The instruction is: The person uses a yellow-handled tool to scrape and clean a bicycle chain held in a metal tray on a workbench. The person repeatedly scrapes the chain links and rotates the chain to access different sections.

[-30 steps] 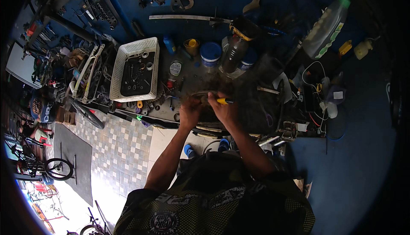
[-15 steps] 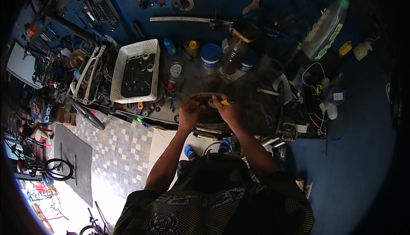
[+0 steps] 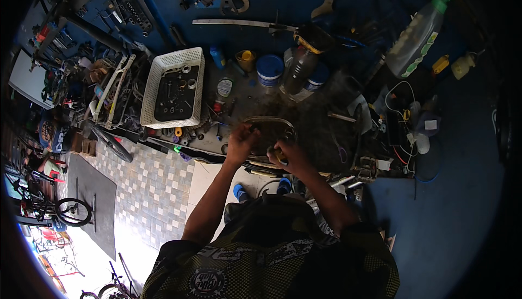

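Note:
My left hand (image 3: 241,142) is closed at the left side of a dark shallow pan (image 3: 270,118) with a pale rounded rim. Its fingertips are pinched together around a small dark thing that I cannot make out. Over the pan's near right side, my right hand (image 3: 291,159) is wrapped round a yellow-and-black tool handle (image 3: 281,156). The working end of that tool is hidden in shadow. What lies in the pan is too dark to tell.
A white perforated basket (image 3: 200,89) with small metal parts stands left on the bench. Behind the pan are blue-lidded tubs (image 3: 269,70), a dark bottle (image 3: 300,70) and a small clear bottle (image 3: 224,87). Scissors (image 3: 342,154) with purple handles lie to the right.
My right hand has moved toward me and turned, so the yellow handle, once pointing right, now lies at the hand's left side. The left hand stays nearly in place.

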